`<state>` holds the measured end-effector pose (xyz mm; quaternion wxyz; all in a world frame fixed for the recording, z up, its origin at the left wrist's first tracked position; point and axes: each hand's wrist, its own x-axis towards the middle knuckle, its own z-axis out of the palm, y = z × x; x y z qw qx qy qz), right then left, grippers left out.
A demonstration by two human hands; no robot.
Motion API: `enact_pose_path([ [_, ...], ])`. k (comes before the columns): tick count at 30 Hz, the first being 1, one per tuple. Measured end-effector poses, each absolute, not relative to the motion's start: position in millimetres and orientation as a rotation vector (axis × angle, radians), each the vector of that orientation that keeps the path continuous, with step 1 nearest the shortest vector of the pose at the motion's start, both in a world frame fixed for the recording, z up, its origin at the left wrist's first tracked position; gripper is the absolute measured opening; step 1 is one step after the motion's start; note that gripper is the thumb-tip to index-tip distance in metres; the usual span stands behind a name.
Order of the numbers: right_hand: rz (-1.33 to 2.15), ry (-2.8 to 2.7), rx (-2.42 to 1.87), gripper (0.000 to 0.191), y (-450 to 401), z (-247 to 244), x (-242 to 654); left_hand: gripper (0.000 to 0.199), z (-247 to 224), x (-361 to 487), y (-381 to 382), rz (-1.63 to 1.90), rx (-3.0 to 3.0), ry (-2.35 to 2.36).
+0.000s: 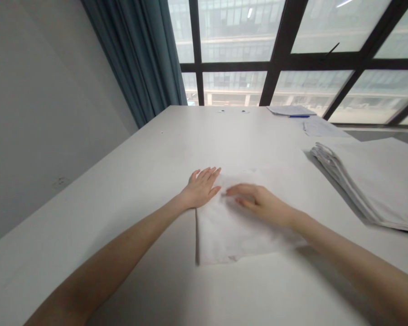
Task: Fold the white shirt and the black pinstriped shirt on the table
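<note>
A folded white cloth [238, 235] lies flat on the white table [156, 181], right in front of me. My left hand [201, 186] rests palm down on its upper left part, fingers spread, holding nothing. Over the middle of the cloth is my right hand [258, 201], blurred a little by motion. Its fingers are bent and point left, with a gap between thumb and fingers and nothing seen between them. Whether its fingertips touch the cloth is hard to tell.
At the right lies a thick stack of folded white cloths [384, 181]. Papers [290, 110] with a blue pen [299, 116] lie at the far right edge, another sheet [324, 127] nearer. Beyond the table are a blue curtain [146, 59] and windows.
</note>
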<state>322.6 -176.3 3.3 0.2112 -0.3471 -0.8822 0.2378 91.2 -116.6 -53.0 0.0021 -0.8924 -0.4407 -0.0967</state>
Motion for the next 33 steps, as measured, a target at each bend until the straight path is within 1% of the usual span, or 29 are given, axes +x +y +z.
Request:
enact_pose_path([
  [2,0.411,-2.336,-1.148,0.032,-153,7,335,0.057,-53,90,-117,-0.285,-2.817,-1.368],
  [4,0.235,-2.315,-1.294,0.031,-135,2,346,0.058,-52,89,-117,-0.273,-2.835,-1.346],
  [6,0.106,-2.369,-1.391,0.034,-124,-11,353,0.058,-52,88,-117,-0.259,-2.852,-1.322],
  [8,-0.020,-2.442,-1.438,0.040,-121,-27,359,0.059,-51,87,-116,-0.247,-2.863,-1.307],
  [11,-0.144,-2.495,-1.485,0.050,-122,-46,365,0.060,-50,88,-116,-0.255,-2.858,-1.313],
  [15,-0.229,-2.499,-1.569,0.055,-122,-49,374,0.062,-49,86,-119,-0.262,-2.864,-1.338],
  [20,-0.256,-2.354,-1.753,0.054,-124,-41,395,0.059,-57,78,-122,-0.452,-2.790,-1.459],
  [26,-0.179,-2.262,-1.797,0.053,-139,-45,422,0.029,-59,67,-110,-0.891,-2.651,-1.724],
  [29,-0.111,-2.254,-1.823,0.051,-142,-41,432,0.027,-55,66,-110,-0.905,-2.668,-1.763],
  [33,0.055,-2.342,-1.867,0.051,-138,-26,444,0.032,-52,68,-114,-0.791,-2.802,-1.623],
])
